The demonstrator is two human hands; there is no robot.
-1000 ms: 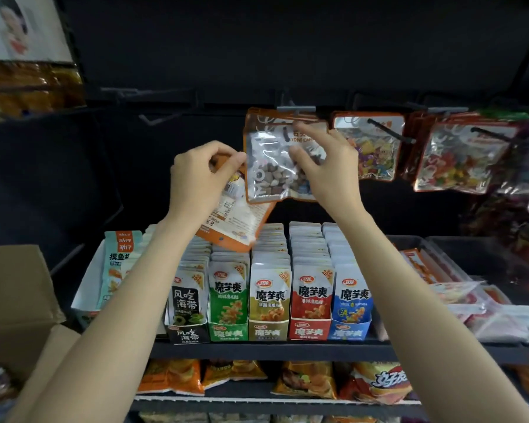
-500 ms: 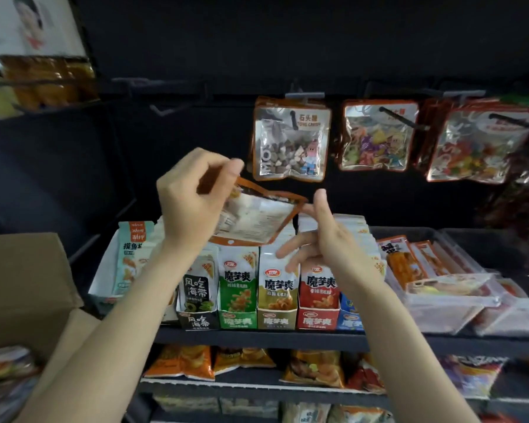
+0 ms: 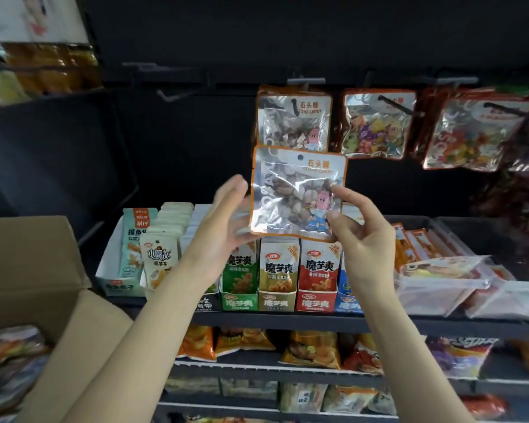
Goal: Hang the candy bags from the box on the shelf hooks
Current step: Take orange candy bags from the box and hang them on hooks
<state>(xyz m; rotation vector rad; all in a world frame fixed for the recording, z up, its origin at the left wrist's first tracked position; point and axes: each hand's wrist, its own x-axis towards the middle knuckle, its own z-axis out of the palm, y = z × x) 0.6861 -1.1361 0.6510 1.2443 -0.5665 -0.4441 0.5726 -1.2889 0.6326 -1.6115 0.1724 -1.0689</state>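
Fingers (image 3: 336,190) of the right hand (image 3: 361,233) pinch the right edge of a stone candy bag (image 3: 297,190), thumb low on the front and a fingertip up by the side seam. The left hand (image 3: 223,221) is blurry, so I can't tell for sure whether it grips or just props; its fingers look mostly straight, lying along the bag's left edge.

The bag is held upright, front facing out, its punched hole at the top, just below the hook (image 3: 303,87) where a matching hung bag (image 3: 293,120) already sits. So at least 1 of this kind is up, and the 2 hooks to the right carry mixed candy bags (image 3: 376,123) too, several deep on the far one as far as I can see.

What's left, I'd say: lift this one and thread the hole onto the peg. Not done after that either, since the cardboard box (image 3: 34,270) at lower left shows more candy packets (image 3: 9,346) inside, though they're too blurred to count. An empty hook (image 3: 168,94) further left also looks free.
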